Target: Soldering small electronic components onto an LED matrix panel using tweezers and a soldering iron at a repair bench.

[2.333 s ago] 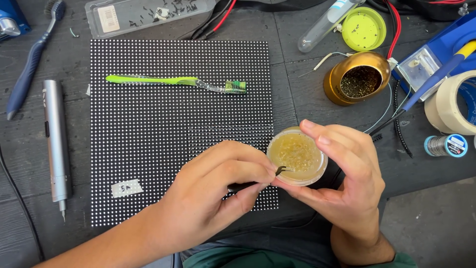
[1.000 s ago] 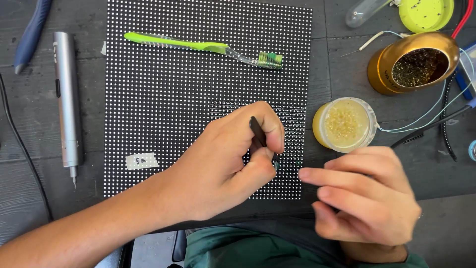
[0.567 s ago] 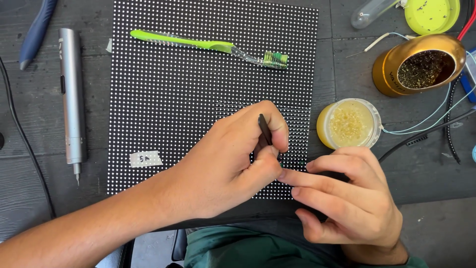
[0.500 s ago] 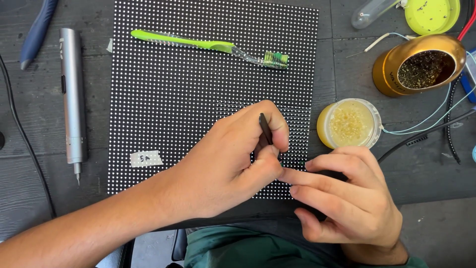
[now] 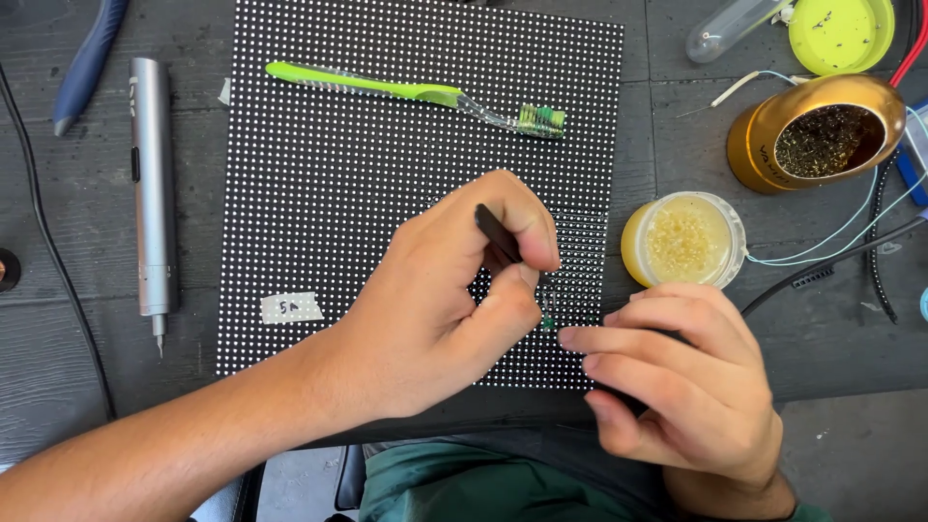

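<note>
A black panel [image 5: 348,184] dotted with small white points lies flat on the dark workbench. My left hand [image 5: 435,300] pinches black tweezers [image 5: 498,235], their tip down on the panel's lower right area near a tiny green speck [image 5: 547,322]. My right hand [image 5: 677,377] rests at the panel's lower right corner, fingers curled around a dark object that is mostly hidden; its fingertips nearly touch my left thumb. A small round jar of yellowish paste [image 5: 683,240] stands open just right of the panel.
A green toothbrush [image 5: 406,94] lies across the panel's top. A silver electric screwdriver [image 5: 153,193] and a blue-handled tool [image 5: 87,60] lie left. A brass tip-cleaner pot [image 5: 817,140], a yellow lid [image 5: 839,31], a clear tube [image 5: 730,27] and cables [image 5: 831,266] crowd the right.
The paste jar has been set down right of the panel. My left hand brought the tweezers onto the panel, and my right hand closed in beside it.
</note>
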